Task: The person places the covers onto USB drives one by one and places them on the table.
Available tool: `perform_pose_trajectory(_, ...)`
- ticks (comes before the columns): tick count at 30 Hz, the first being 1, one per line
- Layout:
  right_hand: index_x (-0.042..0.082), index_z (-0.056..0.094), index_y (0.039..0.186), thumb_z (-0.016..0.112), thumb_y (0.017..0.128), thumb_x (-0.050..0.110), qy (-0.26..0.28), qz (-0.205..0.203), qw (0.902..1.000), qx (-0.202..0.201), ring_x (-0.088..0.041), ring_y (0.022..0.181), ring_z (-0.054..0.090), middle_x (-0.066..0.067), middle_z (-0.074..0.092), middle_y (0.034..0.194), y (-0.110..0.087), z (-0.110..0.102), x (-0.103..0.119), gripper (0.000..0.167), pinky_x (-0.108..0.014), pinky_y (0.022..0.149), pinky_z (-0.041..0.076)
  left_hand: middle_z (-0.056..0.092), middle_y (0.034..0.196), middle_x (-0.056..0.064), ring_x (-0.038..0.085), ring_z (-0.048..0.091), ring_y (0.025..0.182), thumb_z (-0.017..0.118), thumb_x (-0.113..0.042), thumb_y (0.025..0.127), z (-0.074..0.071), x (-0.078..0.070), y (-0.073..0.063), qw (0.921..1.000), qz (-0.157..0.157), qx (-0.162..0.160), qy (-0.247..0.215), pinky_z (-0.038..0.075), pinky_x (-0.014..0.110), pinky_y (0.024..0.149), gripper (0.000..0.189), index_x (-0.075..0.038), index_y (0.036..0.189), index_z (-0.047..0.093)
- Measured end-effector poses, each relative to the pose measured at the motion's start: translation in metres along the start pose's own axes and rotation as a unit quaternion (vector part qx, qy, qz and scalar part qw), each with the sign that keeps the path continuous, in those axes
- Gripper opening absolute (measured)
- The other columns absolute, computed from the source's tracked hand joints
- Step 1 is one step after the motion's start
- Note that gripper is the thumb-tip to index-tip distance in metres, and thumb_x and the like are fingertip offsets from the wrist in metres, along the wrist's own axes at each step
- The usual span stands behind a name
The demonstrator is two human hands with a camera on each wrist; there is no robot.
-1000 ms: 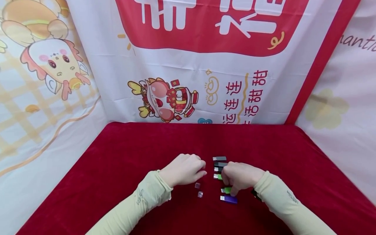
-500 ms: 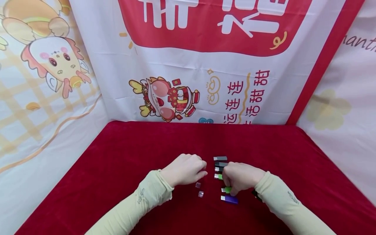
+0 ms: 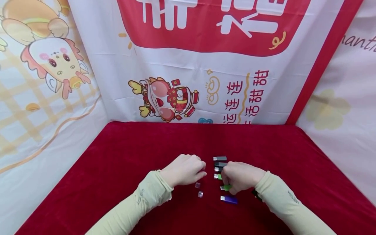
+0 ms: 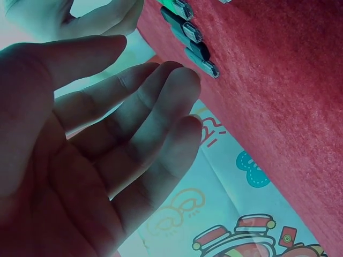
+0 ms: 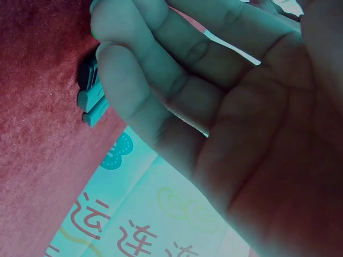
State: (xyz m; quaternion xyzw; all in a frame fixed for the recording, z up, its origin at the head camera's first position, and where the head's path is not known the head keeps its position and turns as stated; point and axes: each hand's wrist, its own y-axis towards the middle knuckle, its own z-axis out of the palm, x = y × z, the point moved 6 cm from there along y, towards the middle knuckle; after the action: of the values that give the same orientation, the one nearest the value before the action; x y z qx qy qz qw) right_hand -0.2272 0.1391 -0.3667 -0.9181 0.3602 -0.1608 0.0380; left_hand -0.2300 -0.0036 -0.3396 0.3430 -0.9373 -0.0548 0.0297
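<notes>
In the head view my right hand (image 3: 242,176) pinches a green USB stick (image 3: 225,188) between thumb and fingers, its metal plug pointing left. Just in front of it lies a purple USB stick (image 3: 229,199) with a bare plug. Behind it is a row of capped sticks: another green one (image 3: 218,176), dark ones (image 3: 218,169) partly hidden by the hand, and a grey one (image 3: 220,158) at the back. My left hand (image 3: 186,169) hovers to the left, its fingers (image 4: 179,91) loosely bent around nothing. Two small clear caps (image 3: 197,185) (image 3: 200,194) lie in front of it.
Red cloth (image 3: 141,143) covers the table. A black object (image 3: 256,195) lies partly hidden beneath the right sleeve. Printed white curtains (image 3: 176,65) stand along the back and both sides.
The green USB stick has shifted slightly backward, away from the purple one, as my right thumb and fingers draw in on it. The left hand stays in place.
</notes>
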Motion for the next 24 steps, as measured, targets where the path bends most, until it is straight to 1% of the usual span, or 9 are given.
perform_pose_trajectory(4, 0.016, 0.074, 0.078, 0.088, 0.071, 0.016, 0.008, 0.000, 0.9999, -0.014, -0.002, 0.054, 0.051, 0.014, 0.058, 0.065, -0.001, -0.004, -0.001, 0.015, -0.023, 0.053, 0.047, 0.053, 0.069, -0.008, 0.008, 0.053, 0.060, 0.067, -0.032, 0.093, -0.001, 0.001, -0.001, 0.9999, 0.002, -0.010, 0.013, 0.045, 0.027, 0.052, 0.020, -0.021, 0.076, 0.064)
perform_pose_trajectory(9, 0.015, 0.072, 0.076, 0.085, 0.072, 0.010, 0.001, -0.028, 0.9985, -0.048, 0.000, 0.057, 0.052, 0.013, 0.059, 0.066, -0.005, -0.013, -0.002, 0.014, -0.021, 0.055, 0.048, 0.053, 0.069, -0.008, 0.010, 0.055, 0.063, 0.068, -0.030, 0.093, -0.003, 0.004, -0.002, 0.9998, -0.002, -0.013, 0.016, 0.046, 0.028, 0.054, 0.020, -0.022, 0.075, 0.063)
perform_pose_trajectory(13, 0.014, 0.071, 0.077, 0.083, 0.073, 0.010, -0.004, -0.044, 0.9959, -0.079, 0.001, 0.058, 0.052, 0.012, 0.059, 0.067, -0.009, -0.024, -0.002, 0.013, -0.020, 0.055, 0.048, 0.050, 0.067, -0.009, 0.008, 0.051, 0.060, 0.069, -0.029, 0.092, -0.001, 0.006, -0.004, 1.0000, -0.006, 0.001, 0.005, 0.045, 0.027, 0.053, 0.022, -0.021, 0.073, 0.061)
perform_pose_trajectory(16, 0.015, 0.072, 0.080, 0.084, 0.073, 0.010, -0.003, -0.041, 0.9944, -0.097, 0.000, 0.058, 0.052, 0.013, 0.059, 0.069, -0.013, -0.032, -0.004, 0.014, -0.021, 0.056, 0.049, 0.048, 0.066, -0.009, 0.008, 0.048, 0.058, 0.070, -0.029, 0.091, 0.001, 0.007, -0.004, 0.9998, -0.010, 0.015, 0.001, 0.043, 0.026, 0.052, 0.025, -0.021, 0.071, 0.058)
perform_pose_trajectory(18, 0.015, 0.073, 0.082, 0.084, 0.074, 0.011, -0.004, -0.036, 0.9938, -0.105, -0.001, 0.058, 0.052, 0.013, 0.059, 0.069, -0.016, -0.037, -0.005, 0.014, -0.022, 0.056, 0.049, 0.048, 0.066, -0.009, 0.007, 0.048, 0.058, 0.072, -0.028, 0.090, 0.002, 0.007, -0.004, 0.9996, -0.010, 0.025, 0.001, 0.042, 0.026, 0.052, 0.024, -0.021, 0.071, 0.059)
perform_pose_trajectory(22, 0.015, 0.073, 0.085, 0.085, 0.075, 0.011, -0.002, -0.028, 0.9930, -0.115, -0.002, 0.060, 0.052, 0.013, 0.060, 0.073, -0.019, -0.043, -0.007, 0.016, -0.022, 0.057, 0.050, 0.054, 0.072, -0.010, 0.006, 0.050, 0.062, 0.078, -0.029, 0.084, 0.006, 0.006, -0.004, 0.9985, -0.004, 0.054, -0.002, 0.046, 0.025, 0.057, 0.013, -0.019, 0.084, 0.070)
perform_pose_trajectory(24, 0.016, 0.073, 0.087, 0.084, 0.076, 0.012, -0.001, -0.025, 0.9928, -0.118, -0.003, 0.060, 0.052, 0.012, 0.061, 0.075, -0.021, -0.046, -0.007, 0.016, -0.022, 0.057, 0.050, 0.057, 0.076, -0.009, 0.005, 0.051, 0.065, 0.081, -0.030, 0.082, 0.008, 0.004, -0.004, 0.9974, 0.003, 0.071, -0.011, 0.047, 0.024, 0.060, 0.017, -0.018, 0.092, 0.073)
